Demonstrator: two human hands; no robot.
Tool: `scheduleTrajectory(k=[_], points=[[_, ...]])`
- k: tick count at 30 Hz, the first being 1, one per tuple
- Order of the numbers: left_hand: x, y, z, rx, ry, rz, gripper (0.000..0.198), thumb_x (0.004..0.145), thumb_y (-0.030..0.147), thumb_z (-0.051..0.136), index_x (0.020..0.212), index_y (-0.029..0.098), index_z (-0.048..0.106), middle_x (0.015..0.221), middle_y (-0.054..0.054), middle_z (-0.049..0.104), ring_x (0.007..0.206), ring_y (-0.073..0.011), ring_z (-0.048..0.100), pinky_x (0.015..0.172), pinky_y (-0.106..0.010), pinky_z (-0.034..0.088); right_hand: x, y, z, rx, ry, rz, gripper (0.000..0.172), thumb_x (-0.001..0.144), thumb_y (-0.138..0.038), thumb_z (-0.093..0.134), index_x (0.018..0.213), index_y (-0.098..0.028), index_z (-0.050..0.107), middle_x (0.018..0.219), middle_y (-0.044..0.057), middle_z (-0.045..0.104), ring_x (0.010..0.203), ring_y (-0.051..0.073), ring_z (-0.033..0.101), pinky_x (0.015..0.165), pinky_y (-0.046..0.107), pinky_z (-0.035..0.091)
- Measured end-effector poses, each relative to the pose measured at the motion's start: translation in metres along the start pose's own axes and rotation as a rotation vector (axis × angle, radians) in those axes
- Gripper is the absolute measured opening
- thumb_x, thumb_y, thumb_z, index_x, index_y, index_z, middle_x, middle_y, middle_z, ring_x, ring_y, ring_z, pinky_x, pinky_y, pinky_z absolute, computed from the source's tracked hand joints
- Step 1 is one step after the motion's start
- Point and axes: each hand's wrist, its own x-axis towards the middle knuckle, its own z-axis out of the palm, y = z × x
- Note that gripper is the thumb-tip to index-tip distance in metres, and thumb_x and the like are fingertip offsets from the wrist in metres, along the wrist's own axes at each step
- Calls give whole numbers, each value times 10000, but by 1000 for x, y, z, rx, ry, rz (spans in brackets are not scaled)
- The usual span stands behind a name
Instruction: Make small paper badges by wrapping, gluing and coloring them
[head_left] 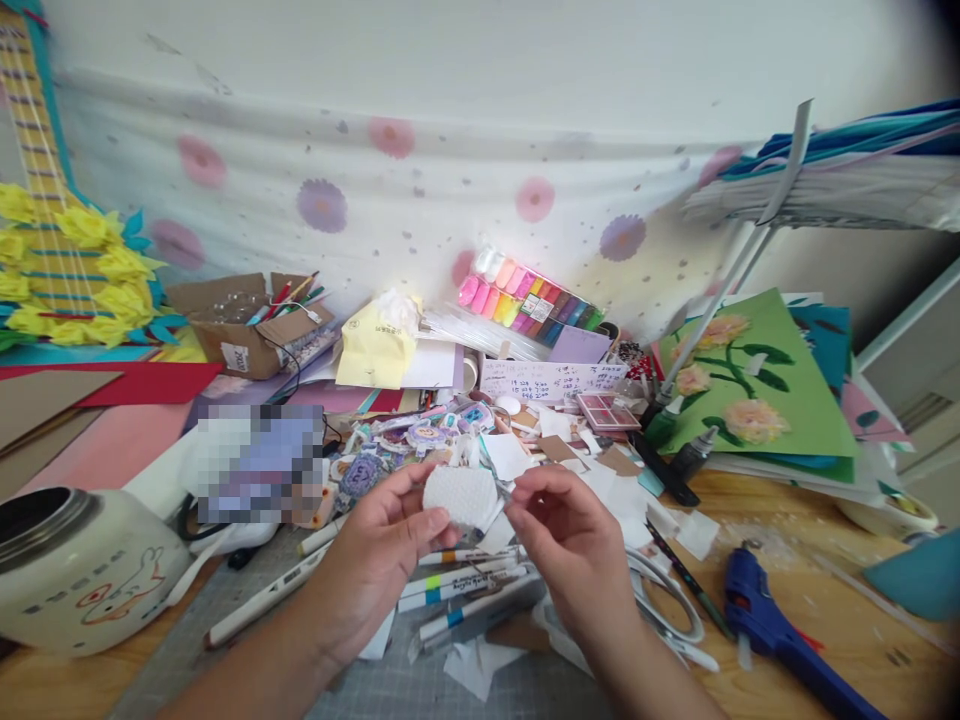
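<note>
A small white, textured, rounded piece (459, 497) is pinched between the thumb and fingers of my left hand (401, 525). It is held up above the cluttered work surface. Close to its right edge, my right hand (566, 525) has its thumb and forefinger pressed together; what they grip, if anything, is too small to make out. Below the hands lie several white markers (461, 590) on a grey cutting mat (296, 665). Paper scraps (480, 668) are scattered around them.
On the right lies a blue glue gun (772, 630); a coiled white cable (679, 600) is beside my right wrist. At left stands a cream pot (90, 590). Behind are a cardboard box (247, 335), a colourful clay set (532, 300) and a green flower picture (757, 390).
</note>
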Motion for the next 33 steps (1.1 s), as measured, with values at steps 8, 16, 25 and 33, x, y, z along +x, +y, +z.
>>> scheduleTrajectory(k=[8,16,25,33], points=[[-3,4,5,-99,-26,-100,325,712,132,748,1029,150,681,770,-12,687,598,-93,564,681,-278,528,-6,-12,-2,-243,-170,-303,315,797,-83,632,1055,-262,601,925,32,535,762,151,555,687,306,486],[-6,0,5,-134,-86,-116,319,749,126,716,1064,167,681,869,-37,702,701,-110,591,634,-219,509,-8,-21,-3,-324,-182,-396,283,790,-42,626,1015,-212,608,915,38,551,866,162,544,728,279,464],[-5,-1,1,-65,-84,-84,318,766,124,684,1082,163,671,917,-55,689,736,-127,569,649,-240,495,-9,-20,-2,-305,-212,-348,207,800,-43,606,907,-218,579,888,21,523,843,153,537,714,277,455],[-7,-1,3,-7,-90,-57,309,758,138,689,1057,212,666,914,-27,688,753,-133,571,673,-246,484,-13,-21,-4,-243,-204,-277,158,812,-82,591,867,-226,553,861,11,505,810,156,527,699,299,434]])
